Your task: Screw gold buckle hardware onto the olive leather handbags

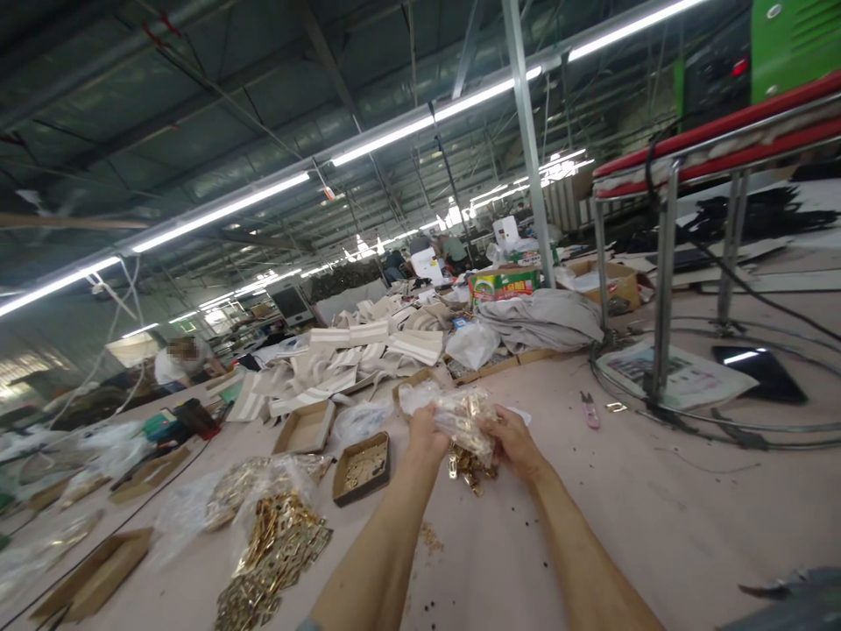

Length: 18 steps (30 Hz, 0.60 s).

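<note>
Both my hands grip a clear plastic bag point(463, 412) with gold metal pieces inside, held just above the table. My left hand point(427, 431) is closed on the bag's left side. On its right side, my right hand point(516, 443) has its fingers closed on the plastic. Beneath the bag, a small pile of gold metal buckles point(474, 473) lies on the tabletop. A larger heap of gold buckles point(276, 552) spills out of another plastic bag to the left. Between them stands a shallow box point(361, 467) with small gold parts in it.
Several cardboard trays point(306, 428) and stacked pale strips point(348, 350) lie ahead. To the right are pink-handled snips point(590, 410), a loose buckle point(616, 407), a metal-legged red stand point(663, 289), cables and a dark tablet point(759, 372). A person point(184, 361) bends over at the far left.
</note>
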Each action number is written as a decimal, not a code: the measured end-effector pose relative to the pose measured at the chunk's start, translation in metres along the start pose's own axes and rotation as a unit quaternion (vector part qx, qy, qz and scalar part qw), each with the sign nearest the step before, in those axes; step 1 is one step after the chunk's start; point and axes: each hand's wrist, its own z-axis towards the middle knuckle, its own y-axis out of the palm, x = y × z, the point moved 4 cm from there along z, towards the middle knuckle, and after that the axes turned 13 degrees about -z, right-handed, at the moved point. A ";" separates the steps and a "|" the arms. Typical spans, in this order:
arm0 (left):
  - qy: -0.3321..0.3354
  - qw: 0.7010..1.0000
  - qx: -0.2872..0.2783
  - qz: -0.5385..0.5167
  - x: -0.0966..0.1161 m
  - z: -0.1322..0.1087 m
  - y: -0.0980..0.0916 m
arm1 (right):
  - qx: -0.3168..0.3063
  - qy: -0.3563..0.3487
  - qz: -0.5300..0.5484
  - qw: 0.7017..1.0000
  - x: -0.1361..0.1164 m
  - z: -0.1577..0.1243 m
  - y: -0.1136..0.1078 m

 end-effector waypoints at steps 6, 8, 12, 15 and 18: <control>0.081 0.982 0.037 0.164 0.032 -0.042 -0.027 | 0.025 0.012 0.048 0.998 0.001 0.004 -0.006; 0.212 0.947 -0.004 0.243 0.046 -0.067 -0.029 | 0.029 0.021 0.060 0.998 0.002 0.003 -0.005; 0.410 0.713 -0.287 0.491 0.037 -0.115 -0.004 | 0.027 0.030 0.087 0.995 0.002 0.001 0.000; 0.422 0.631 -0.361 0.541 0.018 -0.121 0.007 | 0.018 0.042 0.104 0.993 0.001 0.000 0.002; 0.446 0.601 -0.353 0.561 0.010 -0.109 0.014 | -0.002 0.083 0.103 0.991 0.004 0.002 -0.001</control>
